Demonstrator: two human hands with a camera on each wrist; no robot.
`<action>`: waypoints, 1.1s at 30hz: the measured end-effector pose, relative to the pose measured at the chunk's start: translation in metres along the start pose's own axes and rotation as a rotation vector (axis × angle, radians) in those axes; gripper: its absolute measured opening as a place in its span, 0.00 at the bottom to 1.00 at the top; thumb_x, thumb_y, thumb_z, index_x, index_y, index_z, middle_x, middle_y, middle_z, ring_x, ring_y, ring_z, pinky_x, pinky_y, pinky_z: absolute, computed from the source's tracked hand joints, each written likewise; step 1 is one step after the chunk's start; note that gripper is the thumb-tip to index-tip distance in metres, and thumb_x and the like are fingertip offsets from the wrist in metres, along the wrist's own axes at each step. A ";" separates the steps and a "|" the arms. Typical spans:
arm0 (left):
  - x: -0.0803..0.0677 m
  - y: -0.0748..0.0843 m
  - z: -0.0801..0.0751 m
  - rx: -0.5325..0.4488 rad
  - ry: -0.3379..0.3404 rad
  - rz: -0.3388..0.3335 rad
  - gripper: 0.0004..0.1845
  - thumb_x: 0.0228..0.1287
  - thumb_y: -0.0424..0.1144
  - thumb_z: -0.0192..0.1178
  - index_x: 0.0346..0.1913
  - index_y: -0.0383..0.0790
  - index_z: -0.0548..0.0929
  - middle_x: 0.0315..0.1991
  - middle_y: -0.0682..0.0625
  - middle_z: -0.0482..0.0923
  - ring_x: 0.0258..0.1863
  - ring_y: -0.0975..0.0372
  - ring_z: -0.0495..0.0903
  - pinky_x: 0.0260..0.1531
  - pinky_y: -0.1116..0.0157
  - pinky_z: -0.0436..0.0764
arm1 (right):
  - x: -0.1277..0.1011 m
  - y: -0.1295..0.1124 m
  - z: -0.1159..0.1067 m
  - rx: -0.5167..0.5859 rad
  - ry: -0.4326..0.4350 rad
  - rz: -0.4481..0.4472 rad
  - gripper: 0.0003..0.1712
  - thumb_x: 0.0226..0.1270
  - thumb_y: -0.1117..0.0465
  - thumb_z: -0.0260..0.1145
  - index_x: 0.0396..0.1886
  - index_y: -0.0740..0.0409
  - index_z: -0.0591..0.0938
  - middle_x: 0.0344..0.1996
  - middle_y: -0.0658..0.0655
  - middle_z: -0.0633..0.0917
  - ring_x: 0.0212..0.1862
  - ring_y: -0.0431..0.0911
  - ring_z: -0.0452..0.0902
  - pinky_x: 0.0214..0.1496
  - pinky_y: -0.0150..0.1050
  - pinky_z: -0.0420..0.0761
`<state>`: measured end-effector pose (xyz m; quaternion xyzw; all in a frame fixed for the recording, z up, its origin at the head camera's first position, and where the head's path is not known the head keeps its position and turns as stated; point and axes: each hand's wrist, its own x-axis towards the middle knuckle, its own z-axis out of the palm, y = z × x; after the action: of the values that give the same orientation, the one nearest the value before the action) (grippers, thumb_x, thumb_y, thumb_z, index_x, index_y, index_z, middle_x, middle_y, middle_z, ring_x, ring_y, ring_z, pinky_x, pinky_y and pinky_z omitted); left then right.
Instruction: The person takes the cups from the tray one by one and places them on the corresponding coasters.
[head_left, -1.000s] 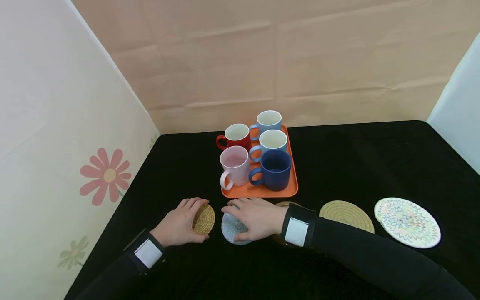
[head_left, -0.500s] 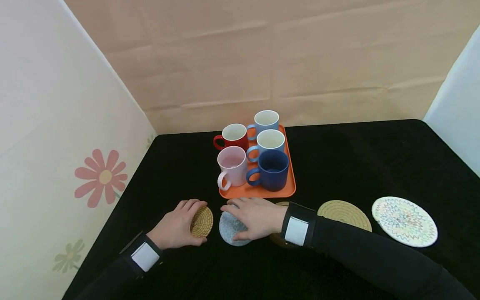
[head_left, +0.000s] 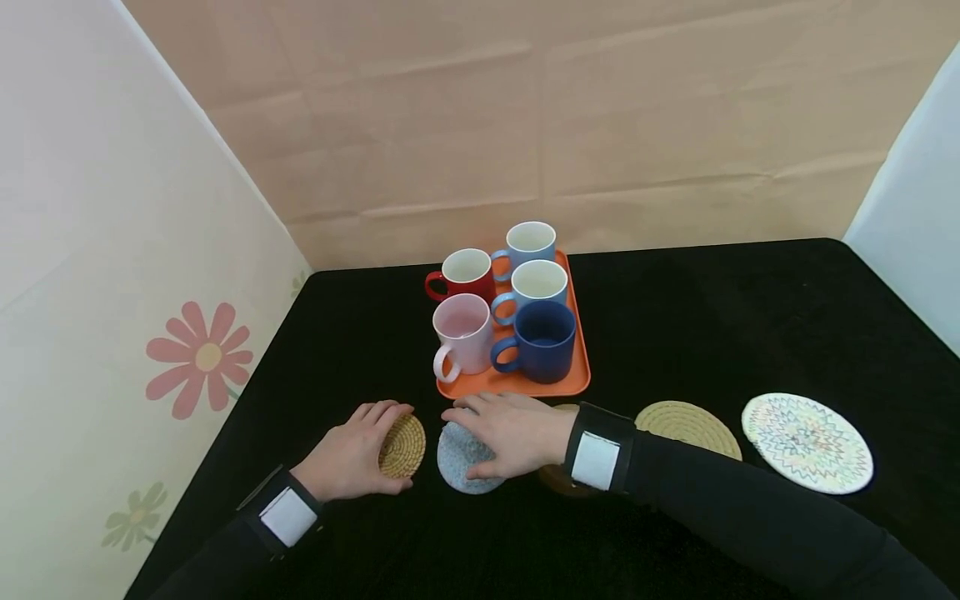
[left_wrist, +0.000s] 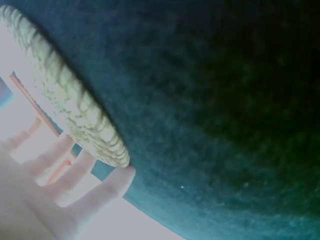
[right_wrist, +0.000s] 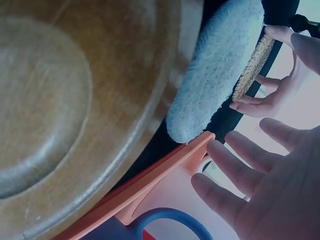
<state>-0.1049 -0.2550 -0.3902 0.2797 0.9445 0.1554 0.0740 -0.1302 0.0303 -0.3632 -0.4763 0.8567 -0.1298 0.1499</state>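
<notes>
On the black tabletop, my left hand (head_left: 357, 452) spans a small round woven straw coaster (head_left: 403, 446) and pinches it by its edges. The left wrist view shows fingertips touching the rim of this woven coaster (left_wrist: 75, 100). Just to the right lies a fuzzy light blue-grey round coaster (head_left: 459, 458). My right hand (head_left: 517, 435) reaches over that coaster with fingers spread; in the right wrist view its fingertips look apart from the fuzzy coaster (right_wrist: 220, 70). Under the right wrist is a brown wooden disc (right_wrist: 125, 90), mostly hidden in the head view.
Behind the hands, an orange tray (head_left: 480, 385) bears several mugs, among them a pink mug (head_left: 465, 337), a dark blue mug (head_left: 546, 343) and a red mug (head_left: 468, 271). Rightward lie a straw mat (head_left: 686, 425) and a white patterned mat (head_left: 806, 442).
The head view has shifted slightly, so the scene sits a little further left in it. Both hands keep their places at the coasters.
</notes>
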 end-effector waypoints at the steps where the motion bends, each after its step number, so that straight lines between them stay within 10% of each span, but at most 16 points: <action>1: 0.000 0.000 -0.001 0.002 -0.002 0.001 0.49 0.42 0.60 0.74 0.67 0.45 0.67 0.62 0.46 0.67 0.56 0.52 0.69 0.39 0.57 0.81 | -0.001 0.000 -0.001 0.002 0.002 0.001 0.44 0.62 0.38 0.65 0.73 0.48 0.62 0.69 0.56 0.66 0.68 0.49 0.63 0.66 0.48 0.66; 14: 0.023 0.010 -0.020 0.025 0.146 -0.007 0.38 0.57 0.65 0.63 0.65 0.47 0.70 0.63 0.46 0.69 0.58 0.53 0.72 0.38 0.56 0.83 | -0.033 0.015 -0.017 -0.045 0.112 -0.056 0.35 0.65 0.41 0.64 0.66 0.54 0.73 0.56 0.52 0.76 0.55 0.43 0.73 0.57 0.42 0.74; 24: 0.061 0.024 -0.029 -0.326 0.231 -0.097 0.29 0.67 0.53 0.61 0.62 0.38 0.70 0.57 0.41 0.74 0.57 0.51 0.73 0.54 0.48 0.74 | -0.076 0.045 -0.020 -0.041 0.174 0.040 0.23 0.67 0.46 0.65 0.55 0.54 0.79 0.43 0.49 0.81 0.44 0.41 0.77 0.48 0.41 0.78; 33: 0.088 0.028 -0.021 -0.583 0.200 -0.221 0.22 0.71 0.50 0.56 0.57 0.37 0.72 0.50 0.44 0.75 0.50 0.54 0.75 0.48 0.58 0.77 | -0.094 0.078 -0.032 -0.030 0.283 0.185 0.03 0.65 0.61 0.66 0.32 0.49 0.80 0.27 0.41 0.76 0.28 0.36 0.71 0.30 0.35 0.73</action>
<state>-0.1688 -0.1897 -0.3661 0.1257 0.8876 0.4369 0.0741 -0.1557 0.1535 -0.3498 -0.3746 0.9112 -0.1684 0.0318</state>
